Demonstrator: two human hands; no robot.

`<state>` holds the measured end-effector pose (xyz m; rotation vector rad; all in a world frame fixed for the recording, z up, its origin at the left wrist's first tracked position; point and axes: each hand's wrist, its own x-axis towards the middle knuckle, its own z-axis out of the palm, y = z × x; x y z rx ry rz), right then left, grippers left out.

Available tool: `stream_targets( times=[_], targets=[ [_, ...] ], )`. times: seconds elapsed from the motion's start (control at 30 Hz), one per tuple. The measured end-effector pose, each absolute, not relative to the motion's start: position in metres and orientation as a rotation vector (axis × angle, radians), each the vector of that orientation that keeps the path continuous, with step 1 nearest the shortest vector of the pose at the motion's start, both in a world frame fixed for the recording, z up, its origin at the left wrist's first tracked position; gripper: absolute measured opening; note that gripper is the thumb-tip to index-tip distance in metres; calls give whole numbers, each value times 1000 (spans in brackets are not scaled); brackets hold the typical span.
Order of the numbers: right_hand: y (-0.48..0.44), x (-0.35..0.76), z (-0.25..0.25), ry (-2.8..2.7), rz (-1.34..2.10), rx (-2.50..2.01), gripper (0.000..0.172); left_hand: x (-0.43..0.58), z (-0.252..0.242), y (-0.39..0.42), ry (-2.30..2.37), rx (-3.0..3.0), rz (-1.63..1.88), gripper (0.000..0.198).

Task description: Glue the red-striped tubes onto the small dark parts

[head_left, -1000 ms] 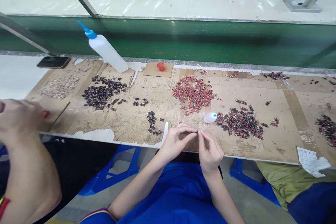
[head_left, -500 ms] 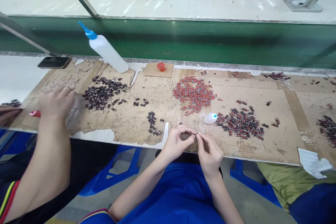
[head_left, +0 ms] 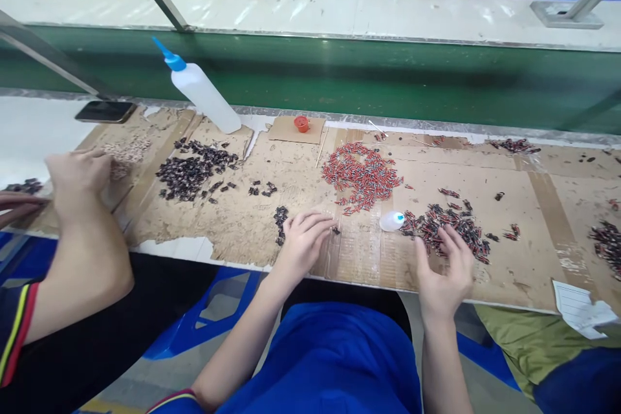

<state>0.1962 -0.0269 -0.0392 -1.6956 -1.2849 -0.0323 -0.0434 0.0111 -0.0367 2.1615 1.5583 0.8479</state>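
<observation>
My left hand (head_left: pixel 303 242) is low over the cardboard, between a small cluster of black parts (head_left: pixel 280 217) and a single small dark part (head_left: pixel 335 230) by its fingertips. Its fingers are extended and hold nothing that I can make out. My right hand (head_left: pixel 445 265) has thumb and fingers apart at the near edge of a pile of black-and-red parts (head_left: pixel 466 233). A small white bottle with a blue tip (head_left: pixel 392 221) lies left of that pile. Behind it is a pile of red parts (head_left: pixel 359 174).
A co-worker's arm (head_left: pixel 92 233) reaches over the left end. A large white bottle (head_left: pixel 206 97) lies behind a black pile (head_left: pixel 194 171). A phone (head_left: pixel 105 111), a red cup (head_left: pixel 301 123) and a paper slip (head_left: pixel 582 310) lie along the edges.
My hands were pinched together at the table's front edge and have parted. The left moved left, the right moved right to the black-and-red pile. The co-worker's hand shifted left.
</observation>
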Motion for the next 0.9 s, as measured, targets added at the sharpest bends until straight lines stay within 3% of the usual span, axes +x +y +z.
stream_targets(
  times=[0.17,0.37,0.57,0.7,0.9],
  targets=[
    [-5,171,-47,-1551,-27,-1680,62,-44,-47,23,1517,2305,718,17],
    [3,165,-50,-1525,166,-1616,29,-34,-35,21,1453,2258,657,13],
    [-22,182,-52,-1372,558,-1561,39,-7,-42,10,1453,2234,815,7],
    [-33,190,-53,-1183,653,-1527,51,-2,-48,8,1467,2196,824,14],
    [-32,193,-43,-952,690,-1458,33,-6,-49,12,1419,2098,774,25]
  ],
)
